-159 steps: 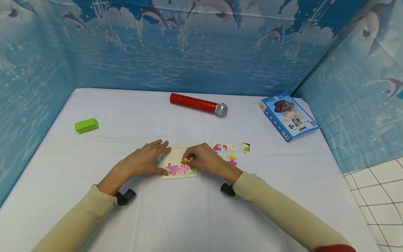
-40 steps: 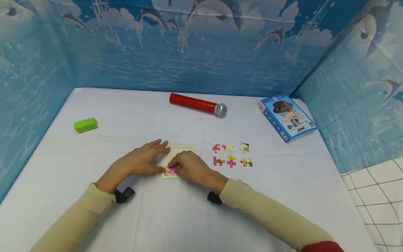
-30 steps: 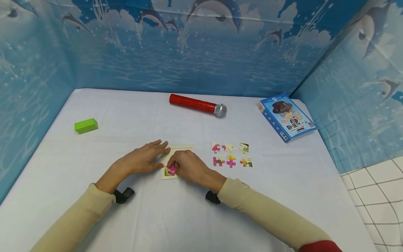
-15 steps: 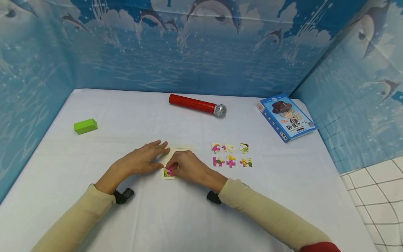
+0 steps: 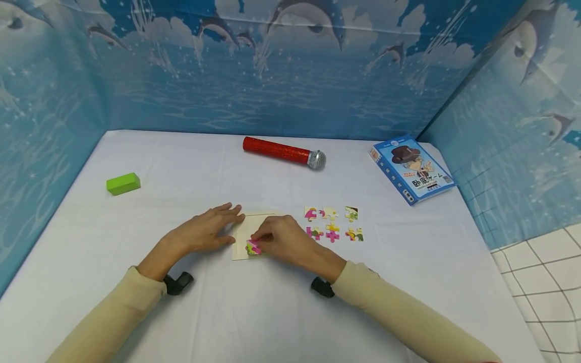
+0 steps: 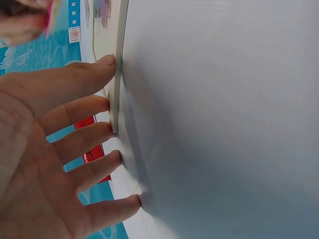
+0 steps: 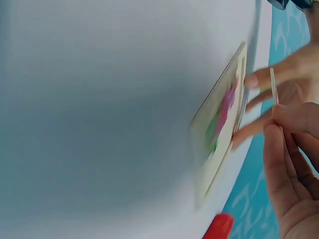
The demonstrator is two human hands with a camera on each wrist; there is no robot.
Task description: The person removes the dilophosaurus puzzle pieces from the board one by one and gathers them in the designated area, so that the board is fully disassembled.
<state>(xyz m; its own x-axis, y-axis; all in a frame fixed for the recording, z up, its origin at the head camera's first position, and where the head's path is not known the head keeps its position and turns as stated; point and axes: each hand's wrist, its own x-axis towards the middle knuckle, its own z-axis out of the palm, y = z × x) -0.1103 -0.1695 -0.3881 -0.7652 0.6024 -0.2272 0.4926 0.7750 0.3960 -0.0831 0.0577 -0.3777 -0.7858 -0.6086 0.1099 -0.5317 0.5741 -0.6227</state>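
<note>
My right hand [image 5: 283,239] pinches a thin puzzle piece [image 7: 273,87] over the wooden puzzle tray [image 5: 240,229]; the right wrist view shows this piece edge-on. Pink and green puzzle picture [image 5: 252,248] shows by its fingertips near the tray's front edge, and a pink and green part [image 7: 223,117] lies in the tray in the right wrist view. My left hand [image 5: 204,229] has its fingers spread, thumb and fingertips touching the tray's left edge. In the left wrist view the thumb [image 6: 94,72] rests against the tray's rim [image 6: 119,64].
Several loose puzzle pieces [image 5: 333,234] lie in two rows right of the tray. Farther back are a red microphone [image 5: 283,152], a green block [image 5: 123,184] and a blue game box [image 5: 413,169]. White cloth [image 5: 254,312] covers the table; dolphin-print curtains [image 5: 286,91] stand around it.
Over five seconds, the pink row in the tray has shrunk and loose pieces on the right have increased. In the last half second my right hand and the pink-green picture shifted right; left hand stays.
</note>
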